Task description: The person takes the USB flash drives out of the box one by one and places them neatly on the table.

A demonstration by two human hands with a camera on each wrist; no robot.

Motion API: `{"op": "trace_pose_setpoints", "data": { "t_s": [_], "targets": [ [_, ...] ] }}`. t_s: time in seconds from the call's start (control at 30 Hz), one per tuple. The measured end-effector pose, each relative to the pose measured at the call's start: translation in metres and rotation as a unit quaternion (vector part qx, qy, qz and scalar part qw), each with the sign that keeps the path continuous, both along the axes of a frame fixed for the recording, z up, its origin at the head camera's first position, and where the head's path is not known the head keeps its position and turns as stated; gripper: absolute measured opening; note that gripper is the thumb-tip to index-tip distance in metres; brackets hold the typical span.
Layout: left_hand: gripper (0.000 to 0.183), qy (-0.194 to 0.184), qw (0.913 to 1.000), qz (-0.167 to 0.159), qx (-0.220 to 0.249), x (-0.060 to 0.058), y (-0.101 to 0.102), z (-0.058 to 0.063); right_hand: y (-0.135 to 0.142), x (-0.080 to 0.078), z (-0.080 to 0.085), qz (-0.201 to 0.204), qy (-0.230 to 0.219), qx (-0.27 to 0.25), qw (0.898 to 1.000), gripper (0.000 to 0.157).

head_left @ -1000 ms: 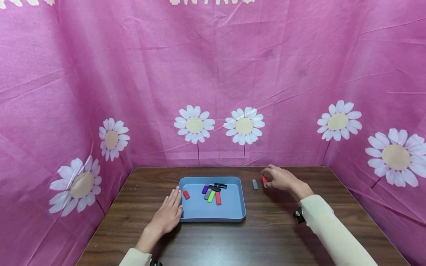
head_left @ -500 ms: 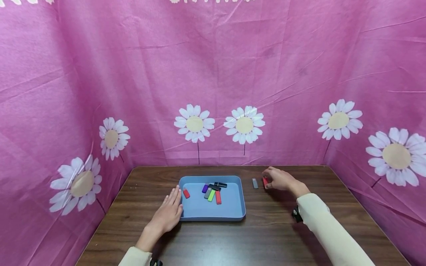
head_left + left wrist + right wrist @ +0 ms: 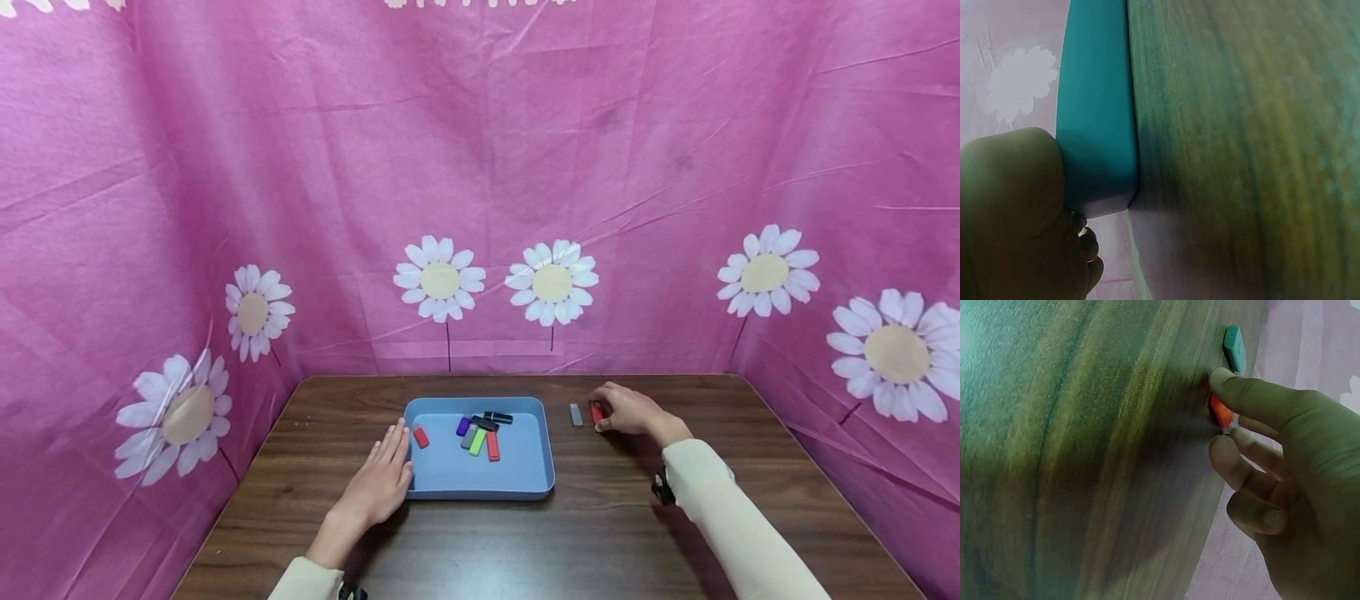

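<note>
While straight-fingered left hand [image 3: 373, 481] touches tray [image 3: 442, 478] at nine o'clock, right hand [image 3: 633, 411] pinches red stick [image 3: 597, 412] outside, now more exposed.

In the head view, the left arm [image 3: 335, 533] slants up from the bottom edge, left hand [image 3: 379, 479] straight-fingered. The right arm [image 3: 727, 500] spans the lower right; the right hand [image 3: 632, 411] curves thumb and fingers, tips apart.
</note>
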State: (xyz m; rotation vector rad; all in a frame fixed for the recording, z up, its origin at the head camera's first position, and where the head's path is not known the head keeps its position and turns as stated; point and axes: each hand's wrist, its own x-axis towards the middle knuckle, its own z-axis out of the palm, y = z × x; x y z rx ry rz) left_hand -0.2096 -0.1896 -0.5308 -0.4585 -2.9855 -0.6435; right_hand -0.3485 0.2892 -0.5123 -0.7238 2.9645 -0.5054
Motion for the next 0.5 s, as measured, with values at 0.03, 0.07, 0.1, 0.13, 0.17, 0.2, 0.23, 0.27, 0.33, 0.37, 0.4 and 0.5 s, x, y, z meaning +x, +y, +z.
{"op": "trace_pose_setpoints", "data": {
  "t_s": [0.03,0.07,0.1,0.13,0.17,0.2,0.23,0.27,0.33,0.37,0.4,0.5],
  "targets": [
    [0.061,-0.003,1.0000,0.003,-0.008,-0.0004,0.0006,0.0006,0.0000,0.0002,0.0001,-0.001,-0.003,0.000,1.000,0.053],
    [0.061,-0.009,0.9999,0.006,-0.008,-0.0003,0.0016,0.0024,0.0000,0.0006,0.0005,-0.001,-0.005,0.000,1.000,0.053],
    [0.061,-0.012,0.9998,0.007,-0.015,-0.0006,0.0019,0.0027,-0.0003,0.0010,0.0009,-0.003,-0.008,-0.001,1.000,0.052],
    [0.061,-0.012,0.9998,0.007,-0.013,-0.0008,0.0021,0.0029,-0.0006,0.0015,0.0012,-0.007,-0.011,-0.002,1.000,0.051],
    [0.061,-0.011,0.9998,0.008,-0.016,-0.0011,0.0022,0.0026,-0.0011,0.0017,0.0014,-0.007,-0.012,-0.003,1.000,0.050],
    [0.061,-0.009,0.9998,0.007,-0.013,-0.0013,0.0022,0.0021,-0.0015,0.0020,0.0016,-0.004,-0.010,-0.002,1.000,0.049],
    [0.061,-0.007,0.9998,0.008,-0.016,-0.0015,0.0022,0.0018,-0.0022,0.0023,0.0017,-0.004,-0.010,-0.003,1.000,0.048],
    [0.061,-0.003,0.9998,0.007,-0.017,-0.0014,0.0020,0.0011,-0.0029,0.0027,0.0018,-0.002,-0.010,-0.003,1.000,0.048],
    [0.061,0.005,0.9999,0.006,-0.011,-0.0011,0.0018,0.0000,-0.0040,0.0038,0.0016,0.000,-0.008,-0.004,1.000,0.047],
    [0.061,0.006,0.9999,0.007,-0.012,-0.0008,0.0019,0.0000,-0.0044,0.0044,0.0015,0.000,-0.009,-0.005,1.000,0.047],
    [0.061,0.005,0.9999,0.007,-0.011,-0.0005,0.0020,-0.0001,-0.0046,0.0051,0.0012,0.001,-0.009,-0.004,1.000,0.047],
    [0.060,0.004,0.9999,0.008,-0.010,0.0009,0.0023,0.0019,-0.0055,0.0065,0.0016,-0.005,-0.014,-0.008,1.000,0.047]
  ]
}}
